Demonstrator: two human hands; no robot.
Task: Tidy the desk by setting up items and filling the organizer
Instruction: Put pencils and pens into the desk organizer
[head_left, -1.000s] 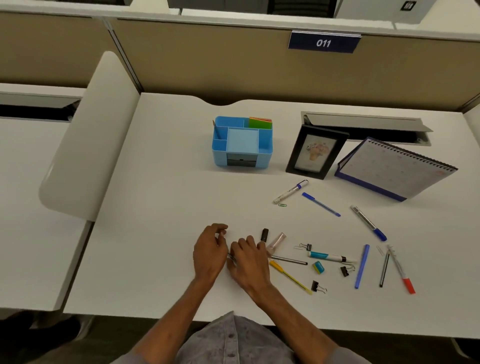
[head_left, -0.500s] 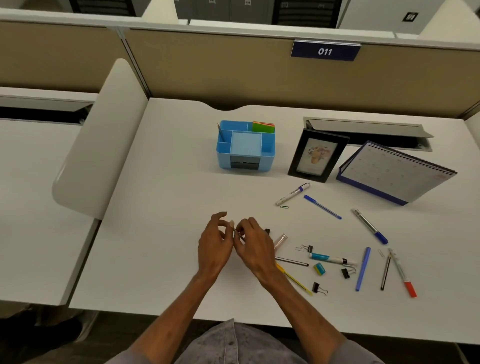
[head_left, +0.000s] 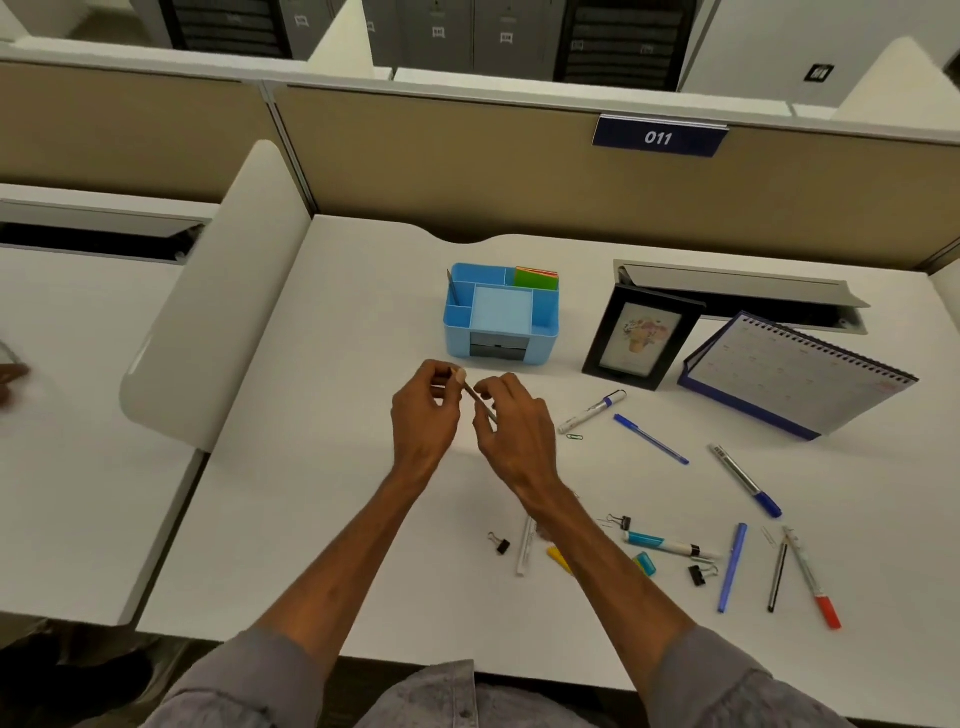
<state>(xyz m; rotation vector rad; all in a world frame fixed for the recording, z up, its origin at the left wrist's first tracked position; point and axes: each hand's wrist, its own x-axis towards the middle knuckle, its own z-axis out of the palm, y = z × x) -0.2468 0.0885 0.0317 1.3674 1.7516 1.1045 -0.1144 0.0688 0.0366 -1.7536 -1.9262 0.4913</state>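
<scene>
A blue organizer (head_left: 500, 347) stands mid-desk with a pale blue note pad, green and orange sticky notes (head_left: 536, 277) and one pen in its left slot. Just in front of it, my left hand (head_left: 423, 421) and my right hand (head_left: 514, 434) are raised above the desk, both pinching a thin dark pencil (head_left: 474, 393) between their fingertips. Pens and markers lie scattered to the right: a white marker (head_left: 592, 411), a blue pen (head_left: 650, 438), a silver pen with a blue cap (head_left: 745, 480), and a red-tipped pen (head_left: 811, 578).
A black photo frame (head_left: 638, 336) and a spiral desk calendar (head_left: 795, 371) stand at the right. Binder clips (head_left: 500, 542), a white stick (head_left: 524, 545), a teal-white marker (head_left: 662, 543) and a teal eraser (head_left: 645, 564) lie near my right forearm. A white divider (head_left: 218, 306) borders the left.
Both hands have lifted off the desk with the pencil and moved forward toward the organizer. My view has tilted up and closer.
</scene>
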